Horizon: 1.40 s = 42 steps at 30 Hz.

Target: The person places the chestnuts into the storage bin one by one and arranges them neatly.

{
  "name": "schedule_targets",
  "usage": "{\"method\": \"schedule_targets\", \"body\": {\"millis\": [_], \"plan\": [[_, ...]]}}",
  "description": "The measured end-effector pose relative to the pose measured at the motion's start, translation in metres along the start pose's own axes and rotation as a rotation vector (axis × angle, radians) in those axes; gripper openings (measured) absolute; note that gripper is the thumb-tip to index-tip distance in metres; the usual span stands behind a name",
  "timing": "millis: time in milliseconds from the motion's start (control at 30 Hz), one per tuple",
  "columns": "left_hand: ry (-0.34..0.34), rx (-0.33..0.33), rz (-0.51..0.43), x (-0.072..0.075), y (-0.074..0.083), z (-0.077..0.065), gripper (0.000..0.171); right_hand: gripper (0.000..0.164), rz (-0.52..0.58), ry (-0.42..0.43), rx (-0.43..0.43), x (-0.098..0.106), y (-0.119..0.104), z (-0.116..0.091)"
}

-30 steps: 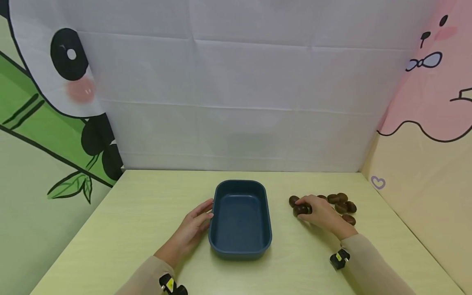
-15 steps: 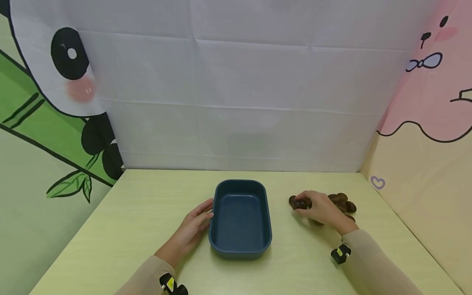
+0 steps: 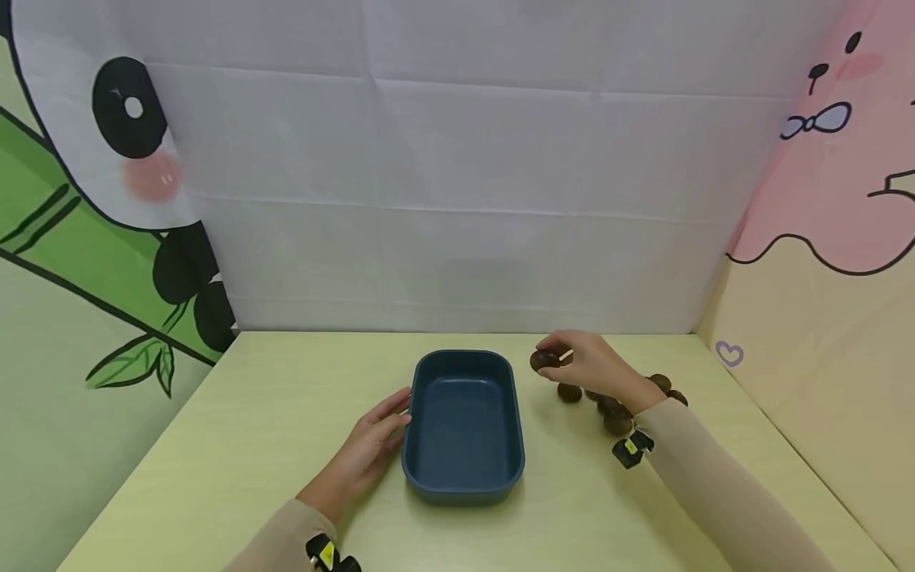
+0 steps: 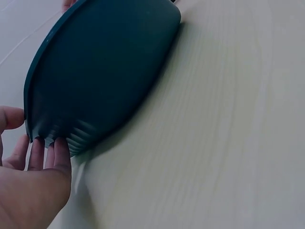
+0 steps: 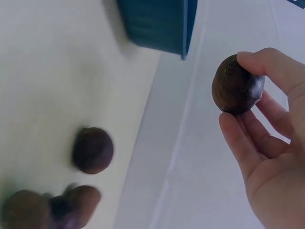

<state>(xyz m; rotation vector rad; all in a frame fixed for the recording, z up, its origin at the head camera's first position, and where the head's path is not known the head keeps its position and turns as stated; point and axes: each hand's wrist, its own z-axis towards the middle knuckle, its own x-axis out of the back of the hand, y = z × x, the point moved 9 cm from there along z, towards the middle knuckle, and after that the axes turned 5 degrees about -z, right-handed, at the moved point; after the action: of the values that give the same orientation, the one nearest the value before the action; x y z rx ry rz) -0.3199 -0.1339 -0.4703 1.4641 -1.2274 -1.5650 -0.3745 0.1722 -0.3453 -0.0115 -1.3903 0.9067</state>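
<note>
Between its thumb and fingers, my right hand (image 3: 592,367) pinches a dark brown chestnut (image 5: 237,86), raised above the table to the right of the container. The right wrist view shows the chestnut's glossy shell and a seam. My left hand (image 3: 368,446) rests its fingertips against the left wall of a deep blue rectangular container (image 3: 463,485). In the left wrist view, those fingers (image 4: 61,153) lie nearly straight along the container's outer side. No chestnuts show inside it. One loose chestnut (image 3: 569,392) lies below the right hand.
Several more chestnuts (image 3: 616,421) lie grouped on the pale wooden table (image 3: 236,445), partly hidden by the right wrist. Behind the table rises a white cloth backdrop (image 3: 465,159), with cartoon-printed panels on both sides.
My right hand has picked up a chestnut from the group and moved up and left with it. The left hand and the container hold their places.
</note>
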Motion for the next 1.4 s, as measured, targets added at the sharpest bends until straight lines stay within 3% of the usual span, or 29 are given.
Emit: {"method": "schedule_targets", "body": {"millis": [367, 800, 1133, 1400], "plan": [[0.001, 0.007, 0.004, 0.001, 0.000, 0.002, 0.056, 0.038, -0.013, -0.061, 0.070, -0.008, -0.046, 0.048], [0.011, 0.000, 0.008, 0.001, 0.002, 0.003, 0.055, 0.038, 0.016, -0.152, 0.098, -0.070, -0.070, 0.097], [-0.009, 0.005, 0.015, 0.000, 0.001, 0.005, 0.056, 0.035, 0.038, -0.185, 0.032, -0.115, -0.067, 0.111], [-0.025, 0.012, 0.010, -0.003, 0.000, 0.003, 0.056, 0.035, -0.040, -0.201, -0.038, -0.137, -0.065, 0.111]]}}
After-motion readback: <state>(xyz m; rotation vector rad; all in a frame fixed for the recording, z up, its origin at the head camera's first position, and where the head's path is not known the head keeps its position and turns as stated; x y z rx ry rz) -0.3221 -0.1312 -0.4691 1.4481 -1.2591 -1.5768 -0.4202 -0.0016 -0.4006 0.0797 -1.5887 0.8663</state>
